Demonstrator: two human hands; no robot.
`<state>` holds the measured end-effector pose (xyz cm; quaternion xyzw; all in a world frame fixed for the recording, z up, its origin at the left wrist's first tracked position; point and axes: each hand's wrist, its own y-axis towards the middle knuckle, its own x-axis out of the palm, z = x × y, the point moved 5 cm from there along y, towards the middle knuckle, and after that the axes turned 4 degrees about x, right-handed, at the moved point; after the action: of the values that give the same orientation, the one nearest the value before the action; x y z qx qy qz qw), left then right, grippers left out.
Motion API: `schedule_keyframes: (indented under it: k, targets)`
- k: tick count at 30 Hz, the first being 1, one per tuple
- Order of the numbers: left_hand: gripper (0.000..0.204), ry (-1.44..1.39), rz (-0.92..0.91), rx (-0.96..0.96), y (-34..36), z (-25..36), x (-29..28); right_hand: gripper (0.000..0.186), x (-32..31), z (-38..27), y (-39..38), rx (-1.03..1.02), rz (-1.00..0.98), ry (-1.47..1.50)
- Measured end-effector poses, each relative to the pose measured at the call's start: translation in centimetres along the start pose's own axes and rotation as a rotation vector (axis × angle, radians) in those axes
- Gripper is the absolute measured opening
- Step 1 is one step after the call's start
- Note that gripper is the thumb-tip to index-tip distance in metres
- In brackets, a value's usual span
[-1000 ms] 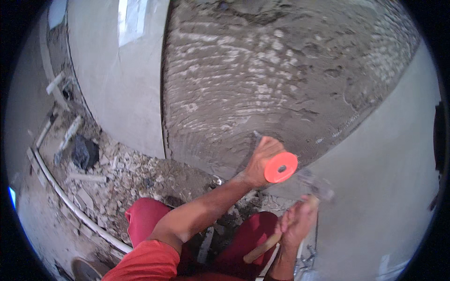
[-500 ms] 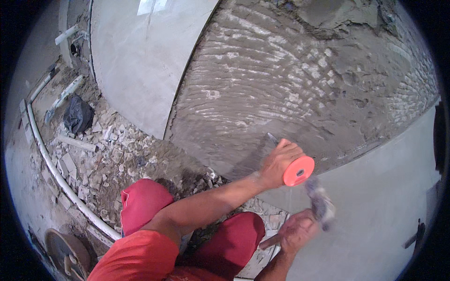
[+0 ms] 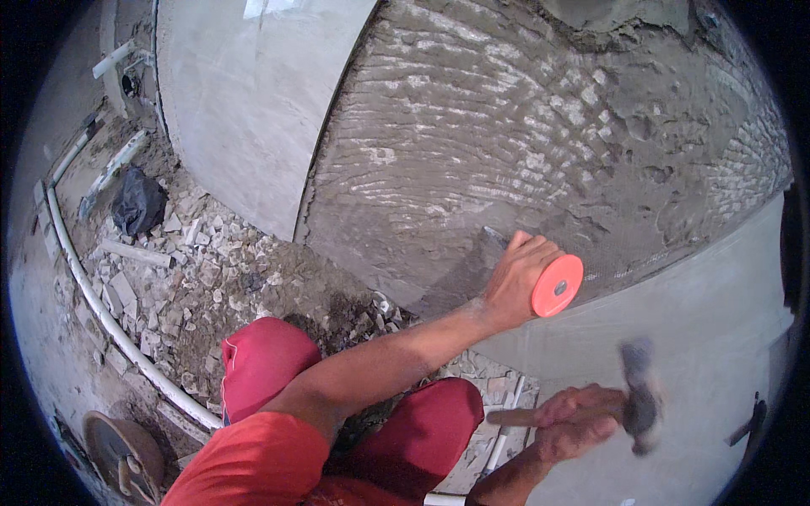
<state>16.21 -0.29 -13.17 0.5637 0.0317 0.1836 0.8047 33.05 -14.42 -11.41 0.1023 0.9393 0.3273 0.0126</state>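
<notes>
My left hand is closed around a chisel with a round orange hand guard. The chisel's metal end pokes out past my fingers toward the rough, ridged mortar surface; whether it touches is unclear. To the lower right, my right hand grips the wooden handle of a hammer. The hammer's head is blurred and stands apart from the orange guard, over a smooth grey slab.
A large grey slab borders the mortar on the left. Broken rubble lies below it, with a black plastic bag and a long white pipe. A round bucket stands at the lower left.
The hammer in my right hand has swung away from the orange guard, to the right and down. My left hand has shifted slightly up and right with the chisel.
</notes>
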Motion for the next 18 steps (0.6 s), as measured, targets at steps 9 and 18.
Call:
schedule_keyframes:
  k: [9, 18]
  targets:
    - [0.025, 0.011, 0.037, -0.072, 0.5, -0.3, 0.5, 0.048, 0.2, 2.5, 3.4, 0.042, -0.169, -0.531]
    - [0.021, 0.082, 0.026, -0.079, 0.8, -0.4, 1.1, 0.039, 0.4, 2.5, 5.2, 0.19, -0.214, -0.596]
